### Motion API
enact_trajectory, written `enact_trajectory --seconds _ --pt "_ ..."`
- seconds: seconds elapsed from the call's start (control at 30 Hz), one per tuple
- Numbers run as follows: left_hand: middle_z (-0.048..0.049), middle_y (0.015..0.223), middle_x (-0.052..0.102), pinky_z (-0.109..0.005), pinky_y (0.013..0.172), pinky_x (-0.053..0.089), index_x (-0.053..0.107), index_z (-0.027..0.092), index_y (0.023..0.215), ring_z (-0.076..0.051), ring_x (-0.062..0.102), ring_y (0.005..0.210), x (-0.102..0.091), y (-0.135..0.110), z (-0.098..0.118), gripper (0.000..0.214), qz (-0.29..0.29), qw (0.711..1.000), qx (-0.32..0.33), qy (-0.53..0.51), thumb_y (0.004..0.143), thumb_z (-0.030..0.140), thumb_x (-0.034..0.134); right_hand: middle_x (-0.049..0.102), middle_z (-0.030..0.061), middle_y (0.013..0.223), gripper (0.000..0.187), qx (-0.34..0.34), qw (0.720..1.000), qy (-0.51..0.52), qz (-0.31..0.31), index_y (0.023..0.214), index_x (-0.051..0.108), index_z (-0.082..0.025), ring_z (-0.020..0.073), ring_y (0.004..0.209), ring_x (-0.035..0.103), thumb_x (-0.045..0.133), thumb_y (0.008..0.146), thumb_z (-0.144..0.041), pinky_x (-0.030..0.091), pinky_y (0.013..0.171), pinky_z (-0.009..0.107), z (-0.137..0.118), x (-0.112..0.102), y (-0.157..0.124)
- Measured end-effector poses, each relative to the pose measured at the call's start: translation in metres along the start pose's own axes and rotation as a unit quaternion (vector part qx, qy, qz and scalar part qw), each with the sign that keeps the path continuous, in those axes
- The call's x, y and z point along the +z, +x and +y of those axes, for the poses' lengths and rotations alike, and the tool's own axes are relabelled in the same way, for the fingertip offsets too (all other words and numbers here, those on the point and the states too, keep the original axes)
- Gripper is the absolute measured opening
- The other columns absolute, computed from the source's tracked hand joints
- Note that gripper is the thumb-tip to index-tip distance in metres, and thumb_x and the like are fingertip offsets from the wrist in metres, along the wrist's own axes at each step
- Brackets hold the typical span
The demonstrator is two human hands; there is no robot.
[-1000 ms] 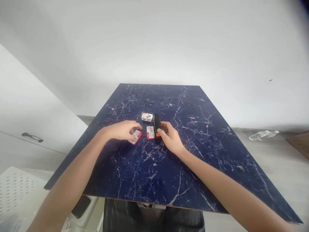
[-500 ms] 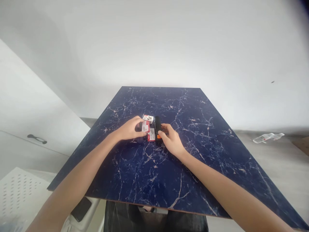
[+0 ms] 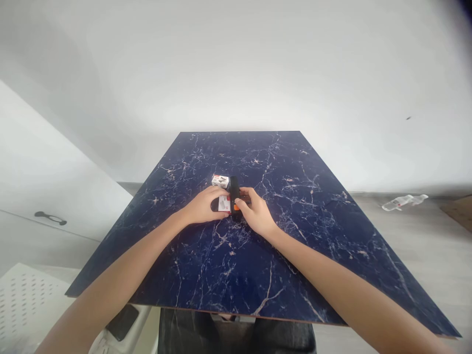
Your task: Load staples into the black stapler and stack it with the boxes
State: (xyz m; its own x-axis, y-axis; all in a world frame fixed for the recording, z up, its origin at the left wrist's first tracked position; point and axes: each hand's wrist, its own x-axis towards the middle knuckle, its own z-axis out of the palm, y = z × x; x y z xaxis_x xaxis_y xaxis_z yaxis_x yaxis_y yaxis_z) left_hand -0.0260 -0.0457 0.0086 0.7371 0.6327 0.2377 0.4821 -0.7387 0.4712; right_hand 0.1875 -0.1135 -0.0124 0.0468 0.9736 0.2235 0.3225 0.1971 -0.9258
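Observation:
My left hand has its thumb and fingers closed round a small white and red box, whose edges are partly hidden by the fingers. Right beside that box lies a long black stapler-shaped object with an orange patch. My right hand grips it from the right side, thumb on top near the orange part and fingers along its edge. Just beyond my left fingers stands another small white box with red print and a dark picture on it.
All of this is on a dark blue marbled table. A white cabinet with a dark handle stands on the left. Below it are a white perforated surface and a dark phone-like slab. A clear plastic bottle lies on the floor at right.
My left hand has lowered the small red and white box onto the spot where a similar box lay, which no longer shows separately. The right hand keeps its hold; the view has shifted slightly.

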Motion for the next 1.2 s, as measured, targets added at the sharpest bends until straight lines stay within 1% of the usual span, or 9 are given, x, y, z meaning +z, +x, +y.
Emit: enact_trajectory --seconds 0.23,0.37,0.5,0.63,0.8,0.93,1.03,1.1,1.2 --pt "-0.0106 0.138 0.06 -0.05 0.105 0.048 0.053 0.026 0.14 -0.033 0.056 0.126 0.008 -0.004 0.006 0.065 0.053 0.999 -0.011 0.01 0.084 0.049 0.076 0.071 0.0045 0.117 0.028 -0.005 1.0 -0.007 0.001 0.121 0.06 -0.025 0.0213 0.103 0.07 0.057 0.093 -0.029 0.058 0.089 0.037 0.001 0.0 0.0" --pt "-0.012 0.155 0.045 -0.053 0.118 0.034 0.05 0.025 0.144 -0.031 0.04 0.144 0.007 0.002 -0.018 0.048 0.121 0.992 -0.001 0.046 0.103 0.048 0.049 0.071 0.0054 0.118 0.028 -0.009 1.0 -0.001 -0.001 0.121 0.059 -0.025 0.0216 0.103 0.07 0.057 0.094 -0.03 0.059 0.087 0.037 0.003 0.001 0.0" --pt "-0.0124 0.161 0.036 -0.055 0.119 0.03 0.05 0.023 0.148 -0.033 0.031 0.149 0.009 0.01 -0.038 0.053 0.083 0.991 -0.035 0.097 0.108 0.05 0.028 0.071 0.0061 0.117 0.028 -0.011 1.0 -0.01 0.0 0.121 0.059 -0.025 0.022 0.103 0.07 0.057 0.094 -0.031 0.059 0.088 0.038 0.005 0.002 0.0" --pt "-0.012 0.128 0.059 -0.047 0.106 0.042 0.058 0.021 0.143 -0.028 0.052 0.12 0.009 0.011 -0.034 0.056 0.087 0.987 -0.046 0.125 0.109 0.049 0.022 0.071 0.006 0.118 0.027 -0.01 1.0 -0.013 0.002 0.12 0.059 -0.025 0.0223 0.105 0.07 0.056 0.094 -0.032 0.059 0.09 0.039 0.004 0.001 0.0" --pt "-0.0081 0.095 0.063 -0.044 0.091 0.044 0.058 0.02 0.142 -0.025 0.053 0.091 0.004 0.01 -0.02 0.058 0.066 0.992 -0.041 0.098 0.11 0.046 0.017 0.071 0.0062 0.117 0.027 -0.011 1.0 -0.013 0.001 0.12 0.059 -0.025 0.0224 0.105 0.07 0.057 0.094 -0.032 0.058 0.091 0.04 0.002 0.0 0.0" --pt "-0.0068 0.097 0.063 -0.044 0.093 0.047 0.059 0.022 0.14 -0.024 0.056 0.094 0.004 0.004 -0.016 0.053 0.046 0.998 -0.031 0.024 0.11 0.044 0.021 0.071 0.0065 0.118 0.028 -0.008 1.0 -0.01 -0.002 0.121 0.059 -0.025 0.0225 0.104 0.07 0.057 0.094 -0.032 0.059 0.09 0.04 0.002 0.0 0.0" --pt "-0.0108 0.127 0.059 -0.05 0.107 0.042 0.062 0.024 0.136 -0.028 0.053 0.121 0.006 0.0 -0.018 0.05 0.081 0.996 -0.032 0.012 0.108 0.05 0.029 0.07 0.0064 0.119 0.028 -0.01 1.0 -0.004 -0.005 0.122 0.059 -0.025 0.0224 0.106 0.069 0.057 0.095 -0.031 0.059 0.09 0.039 0.003 0.001 0.0" --pt "-0.0118 0.154 0.041 -0.055 0.116 0.035 0.054 0.027 0.144 -0.034 0.037 0.143 0.005 -0.001 -0.019 0.052 0.06 0.998 -0.031 -0.007 0.103 0.058 0.042 0.07 0.0064 0.119 0.028 -0.01 1.0 -0.003 -0.004 0.122 0.059 -0.024 0.0219 0.106 0.069 0.056 0.095 -0.031 0.059 0.091 0.039 0.003 0.0 -0.001" --pt "-0.0108 0.17 0.013 -0.06 0.121 0.029 0.028 0.032 0.16 -0.04 0.016 0.155 0.004 -0.001 -0.017 0.094 -0.029 0.999 -0.029 -0.024 0.083 0.064 0.072 0.07 0.0064 0.118 0.028 -0.005 1.0 -0.004 -0.005 0.121 0.059 -0.023 0.0212 0.103 0.07 0.057 0.095 -0.03 0.059 0.09 0.039 0.001 0.0 -0.001"
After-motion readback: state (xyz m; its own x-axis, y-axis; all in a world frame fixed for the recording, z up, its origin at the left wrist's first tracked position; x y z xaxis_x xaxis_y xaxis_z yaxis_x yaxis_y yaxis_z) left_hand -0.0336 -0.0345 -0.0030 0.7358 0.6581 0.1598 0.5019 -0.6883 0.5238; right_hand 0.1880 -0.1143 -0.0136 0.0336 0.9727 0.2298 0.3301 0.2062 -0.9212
